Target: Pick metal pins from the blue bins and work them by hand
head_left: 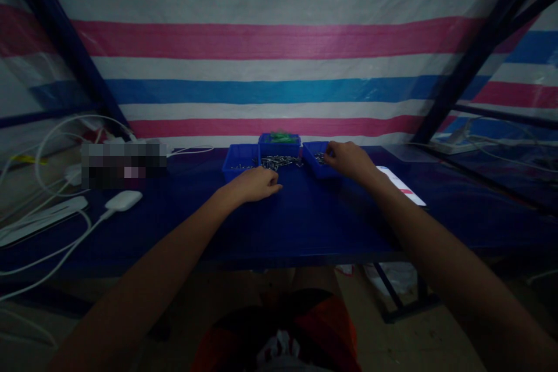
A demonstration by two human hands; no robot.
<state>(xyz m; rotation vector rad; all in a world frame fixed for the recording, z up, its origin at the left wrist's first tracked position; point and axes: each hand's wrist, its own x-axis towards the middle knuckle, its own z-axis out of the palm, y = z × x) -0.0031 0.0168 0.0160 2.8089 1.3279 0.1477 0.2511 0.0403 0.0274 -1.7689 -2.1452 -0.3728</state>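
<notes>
My left hand (258, 184) rests low over the dark blue table, its fingers curled together. It is just in front of a loose pile of small shiny metal pieces (281, 160), and whatever its fingertips hold is hidden. At its left stands a blue bin (235, 172) with a few similar metal pieces inside. My right hand (349, 158) reaches over the rim of another blue bin (325, 171), fingertips bent together near the metal pieces there. Too little shows to name what it pinches. Behind the pile, a third blue bin (267, 149) contains green items (281, 137).
A lit phone (403, 187) lies beside my right forearm. White cables (70, 253), a white adapter (124, 201) and a blurred-out patch occupy the table's left side. Blue metal posts (453, 78) and a striped sheet (279, 40) enclose the back.
</notes>
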